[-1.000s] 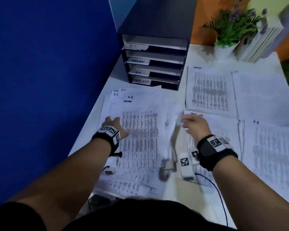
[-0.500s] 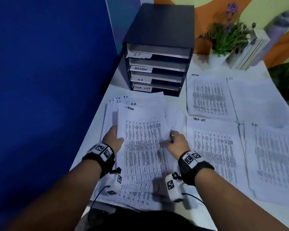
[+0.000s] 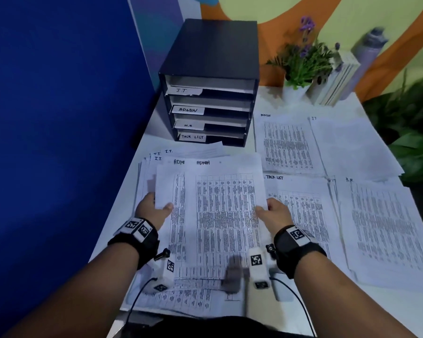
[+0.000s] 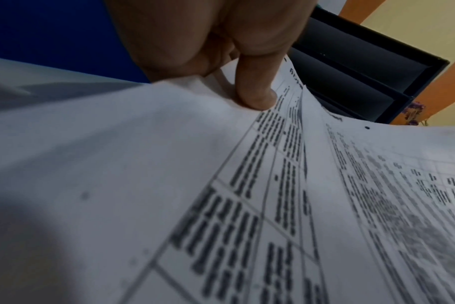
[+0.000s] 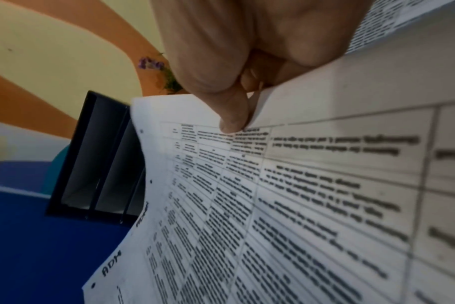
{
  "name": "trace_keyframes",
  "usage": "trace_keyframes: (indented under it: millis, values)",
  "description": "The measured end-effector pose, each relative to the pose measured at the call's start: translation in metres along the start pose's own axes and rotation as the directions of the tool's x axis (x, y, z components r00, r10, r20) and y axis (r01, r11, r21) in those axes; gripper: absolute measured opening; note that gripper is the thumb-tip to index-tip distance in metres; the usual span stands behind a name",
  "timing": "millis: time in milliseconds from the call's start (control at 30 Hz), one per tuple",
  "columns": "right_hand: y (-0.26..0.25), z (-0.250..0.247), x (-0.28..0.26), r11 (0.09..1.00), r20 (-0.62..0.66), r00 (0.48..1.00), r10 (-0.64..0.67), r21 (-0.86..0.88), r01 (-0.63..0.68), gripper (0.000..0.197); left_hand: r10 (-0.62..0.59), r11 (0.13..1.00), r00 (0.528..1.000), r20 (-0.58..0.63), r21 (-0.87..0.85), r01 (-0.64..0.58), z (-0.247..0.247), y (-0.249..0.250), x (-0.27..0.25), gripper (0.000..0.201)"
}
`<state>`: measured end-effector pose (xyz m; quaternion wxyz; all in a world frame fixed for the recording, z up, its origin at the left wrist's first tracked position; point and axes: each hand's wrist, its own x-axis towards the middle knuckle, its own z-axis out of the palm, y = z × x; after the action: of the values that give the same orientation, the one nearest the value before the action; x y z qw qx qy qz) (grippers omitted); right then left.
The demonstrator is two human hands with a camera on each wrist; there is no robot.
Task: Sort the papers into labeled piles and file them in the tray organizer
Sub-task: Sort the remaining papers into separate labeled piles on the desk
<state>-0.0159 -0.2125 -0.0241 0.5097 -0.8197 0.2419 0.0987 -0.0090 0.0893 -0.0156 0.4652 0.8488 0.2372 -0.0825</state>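
In the head view, two overlapping ADMIN sheets [image 3: 226, 215] are held up over the unsorted pile [image 3: 156, 157] at the near left of the white table [image 3: 266, 98], their long axis running away from the person and their handwritten headings at the far end, toward the tray organizer [image 3: 210, 81]. The left hand [image 3: 154, 211] pinches the left edge of the under sheet, thumb on top, and the right hand [image 3: 276, 215] pinches the right edge of the upper sheet, so the paper spans the gap between the two hands. The organizer's four trays carry the labels IT, ADMIN, H.R and TASK LIST from top to bottom. To the right lie four sorted piles: the ADMIN pile [image 3: 287, 145], the IT pile [image 3: 352, 147], the TASK LIST pile [image 3: 300, 215] and the H.R pile [image 3: 386, 225]. A potted plant [image 3: 300, 67], a row of books [image 3: 337, 79] and a bottle [image 3: 369, 57] stand at the far edge, before an orange and yellow wall; a blue partition [image 3: 59, 118] closes the left side. In the left wrist view, the left hand's thumb [image 4: 257, 92] presses down on the printed sheet [image 4: 169, 185], with the dark organizer [image 4: 364, 67] beyond. In the right wrist view, the right hand's thumb [image 5: 234, 115] clamps the sheet's edge [image 5: 312, 195] against the fingers beneath, the organizer [image 5: 96, 156] behind it.
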Motion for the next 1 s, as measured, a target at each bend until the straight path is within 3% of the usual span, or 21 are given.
trace_keyframes:
  millis: [133,233,333,400,467,600,667,733,767,967,1000]
  values:
    - [-0.005,-0.008,-0.007,0.991,0.072,0.997,-0.029,0.129,0.019,0.01,0.004,0.999,0.999,0.035,-0.032,-0.003,0.006,0.004,0.002,0.052]
    - [-0.009,-0.009,-0.011,0.989,0.097,0.995,-0.034,0.147,0.019,0.006,0.022,0.999,0.998,0.051,-0.047,-0.019,0.015,0.011,-0.001,0.045]
    - [-0.006,-0.009,-0.006,0.988,0.029,0.999,-0.016,0.154,0.012,0.009,0.031,0.998,0.999,0.038,-0.056,-0.029,0.019,0.016,-0.003,0.023]
    - [-0.001,-0.012,0.0,0.985,0.006,1.0,0.011,0.171,-0.011,0.001,0.036,0.999,0.999,0.021,-0.04,-0.035,0.018,0.018,-0.003,0.021]
    - [0.006,-0.017,0.005,0.984,0.007,0.999,0.043,0.175,-0.043,0.002,0.048,0.998,0.999,-0.007,-0.031,-0.048,0.015,0.02,-0.002,0.026]
    - [0.008,-0.027,0.008,0.985,0.004,0.998,0.063,0.164,-0.062,0.036,0.048,0.999,0.998,-0.038,-0.022,-0.049,0.011,0.022,0.003,0.024]
    - [0.005,-0.028,0.007,0.978,0.015,0.998,0.054,0.203,-0.056,0.035,0.042,0.997,0.998,-0.042,-0.06,-0.045,0.011,0.026,0.003,0.024]
    - [0.003,-0.028,0.004,0.958,0.047,0.998,0.049,0.281,-0.06,0.014,0.05,0.993,0.998,-0.033,-0.108,-0.053,0.012,0.027,0.002,0.023]
    - [-0.002,-0.027,0.001,0.948,0.078,0.996,0.039,0.313,-0.061,0.014,0.062,0.991,0.998,-0.026,-0.119,-0.065,0.013,0.03,0.0,0.023]
    - [-0.009,-0.016,0.005,0.917,0.095,0.995,-0.023,0.398,-0.017,0.039,0.078,0.995,0.996,-0.032,-0.066,-0.08,0.015,0.045,-0.004,0.011]
    - [-0.009,-0.016,0.007,0.914,0.094,0.995,-0.019,0.404,-0.021,0.039,0.075,0.995,0.996,-0.037,-0.058,-0.077,0.014,0.046,-0.003,0.018]
